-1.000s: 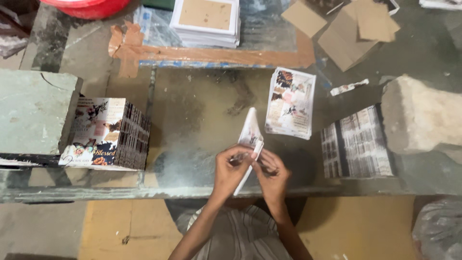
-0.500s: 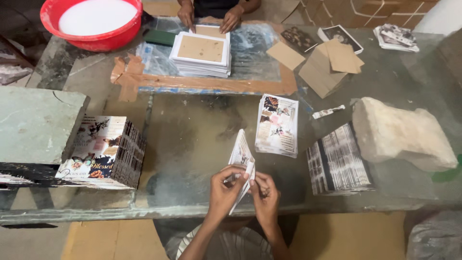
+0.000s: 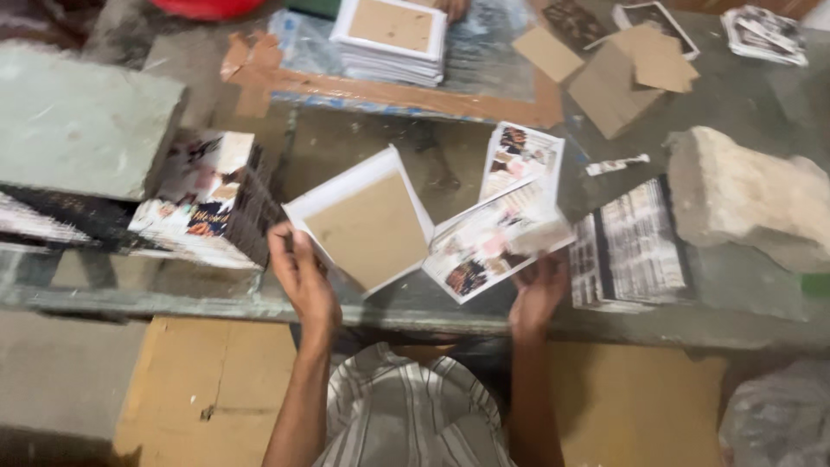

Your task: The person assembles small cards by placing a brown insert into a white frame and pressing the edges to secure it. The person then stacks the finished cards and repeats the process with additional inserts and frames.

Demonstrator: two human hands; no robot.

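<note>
My left hand grips the left edge of a white-bordered sheet with a brown cardboard centre, held flat over the glass table. In my right hand is a printed picture sheet, face up and tilted, just right of the brown one. The two sheets are spread apart like an opened cover, touching near their inner edges. Beyond them lies another printed picture sheet on the glass.
A stack of printed sheets sits left under a grey stone slab. A second stack lies right beside a rough stone block. Farther back are a pile of white-bordered boards, loose cardboard pieces and another person's hand.
My hands have moved apart, opening the folded piece into a brown-backed sheet at left and a printed sheet at right. The view has shifted closer and lower.
</note>
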